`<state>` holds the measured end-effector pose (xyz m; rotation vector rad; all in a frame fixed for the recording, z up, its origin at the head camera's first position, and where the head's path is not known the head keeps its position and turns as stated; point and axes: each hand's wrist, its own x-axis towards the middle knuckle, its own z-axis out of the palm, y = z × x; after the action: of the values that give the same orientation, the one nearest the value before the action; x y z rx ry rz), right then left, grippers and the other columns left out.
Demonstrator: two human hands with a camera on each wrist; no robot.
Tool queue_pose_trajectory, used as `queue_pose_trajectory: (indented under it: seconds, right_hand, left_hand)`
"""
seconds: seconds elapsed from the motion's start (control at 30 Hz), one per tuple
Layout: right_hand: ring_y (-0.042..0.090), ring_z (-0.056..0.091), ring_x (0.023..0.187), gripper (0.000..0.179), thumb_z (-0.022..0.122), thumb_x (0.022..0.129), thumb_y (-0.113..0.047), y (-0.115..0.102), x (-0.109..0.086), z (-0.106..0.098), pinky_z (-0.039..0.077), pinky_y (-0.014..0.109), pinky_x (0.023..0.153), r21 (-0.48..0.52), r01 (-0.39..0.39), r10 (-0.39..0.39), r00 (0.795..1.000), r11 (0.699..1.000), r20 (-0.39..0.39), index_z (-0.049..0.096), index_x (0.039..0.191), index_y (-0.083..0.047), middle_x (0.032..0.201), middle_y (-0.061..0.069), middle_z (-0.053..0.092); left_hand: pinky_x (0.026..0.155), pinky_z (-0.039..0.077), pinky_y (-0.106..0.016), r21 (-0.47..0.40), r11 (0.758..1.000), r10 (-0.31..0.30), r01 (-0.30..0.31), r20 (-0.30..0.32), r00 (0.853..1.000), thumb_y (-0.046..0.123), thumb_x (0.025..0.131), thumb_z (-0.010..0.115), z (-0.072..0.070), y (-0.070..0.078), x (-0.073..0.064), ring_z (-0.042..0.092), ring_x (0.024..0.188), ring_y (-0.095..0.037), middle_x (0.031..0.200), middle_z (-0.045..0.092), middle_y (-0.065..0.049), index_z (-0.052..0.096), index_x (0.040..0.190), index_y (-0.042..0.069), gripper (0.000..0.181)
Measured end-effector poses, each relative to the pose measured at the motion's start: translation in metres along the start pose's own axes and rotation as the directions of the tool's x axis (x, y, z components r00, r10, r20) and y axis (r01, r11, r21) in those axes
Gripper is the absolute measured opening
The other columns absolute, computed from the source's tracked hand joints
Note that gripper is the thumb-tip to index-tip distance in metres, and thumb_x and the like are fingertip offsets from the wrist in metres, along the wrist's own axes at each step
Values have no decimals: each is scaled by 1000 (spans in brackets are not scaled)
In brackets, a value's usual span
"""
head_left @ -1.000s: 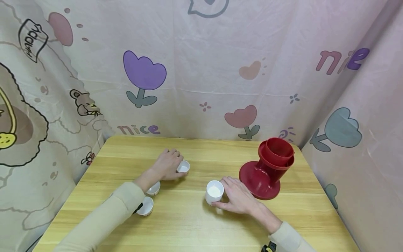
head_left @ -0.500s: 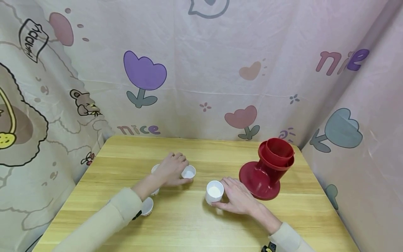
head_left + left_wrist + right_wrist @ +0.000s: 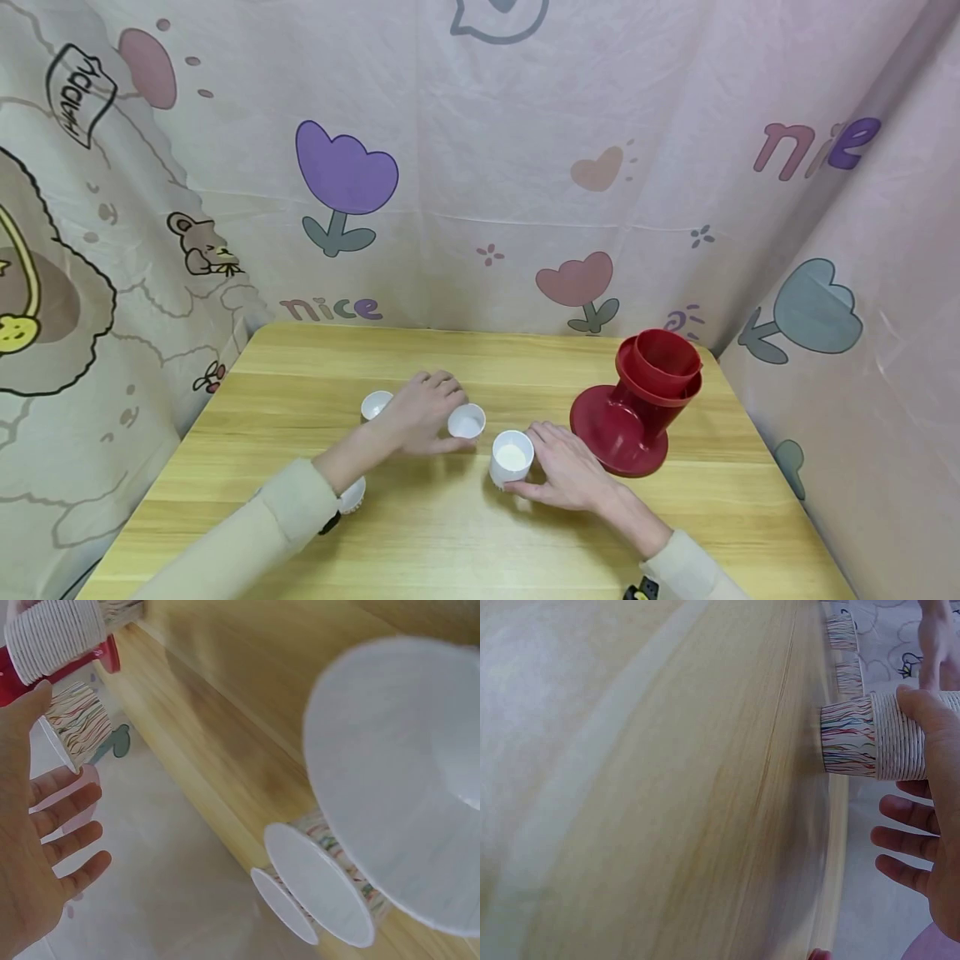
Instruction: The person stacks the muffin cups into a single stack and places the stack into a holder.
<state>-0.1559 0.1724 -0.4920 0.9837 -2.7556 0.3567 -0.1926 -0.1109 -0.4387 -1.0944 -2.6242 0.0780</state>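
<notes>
In the head view my left hand pinches a small white paper cup between thumb and fingers. The left wrist view shows this cup with coloured wavy stripes outside, tilted in the picture. To its right, my right hand grips a stack of nested paper cups upright on or just over the table; the right wrist view shows the stack's many rims. The held cup is close beside the stack, apart from it. In the left wrist view the other fingers of my left hand are spread.
Single paper cups stand on the wooden table: one behind the left hand and one by the left forearm. The left wrist view shows a third. A red dispenser-like stand is at the right. A printed curtain hangs behind.
My left hand has moved right and slightly nearer with the paper cup, towards the stack. A cup behind that hand has come into view. The right hand and its stack have stayed put.
</notes>
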Motion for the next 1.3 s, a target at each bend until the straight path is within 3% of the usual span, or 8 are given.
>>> queue_pose_trajectory:
  seconds: [0.17,0.47,0.83,1.1,1.3]
  right_hand:
    - [3,50,84,64,60,73,-78,1,0,0,49,24,75,-2,4,-4,1000,1000,-10,57,109,-25,94,-15,54]
    - [3,48,82,64,60,73,-78,1,0,1,49,24,75,-10,17,-17,1000,1000,-17,57,108,-25,93,-14,54]
    - [3,49,83,65,58,74,-80,1,0,0,49,24,76,-13,19,-19,1000,1000,-12,56,108,-25,93,-15,54]
    - [3,47,81,64,57,74,-80,1,1,-1,47,23,74,-8,25,-25,1000,1000,-14,57,109,-26,92,-16,53]
    - [3,47,82,64,57,74,-80,1,1,-1,47,24,75,-9,30,-30,999,1000,-20,57,109,-26,92,-16,52]
  left_hand:
    - [94,51,-41,-1,1000,13,-13,-34,999,83,82,39,-5,6,0,57,117,-23,117,67,-2,63,114,19,75]
    - [89,52,-38,-29,998,50,-53,-114,992,73,77,60,-12,13,0,59,112,-22,112,68,0,64,110,19,63]
    - [92,52,-38,-46,997,58,-65,-145,988,78,82,47,-25,16,2,59,112,-22,112,67,1,64,109,19,66]
    - [88,53,-37,-47,995,81,-92,-194,978,73,76,62,-29,21,6,60,110,-22,108,68,2,64,105,20,60]
    - [89,53,-37,-50,993,95,-106,-188,978,74,76,60,-31,26,10,60,110,-21,110,68,2,64,108,21,61]
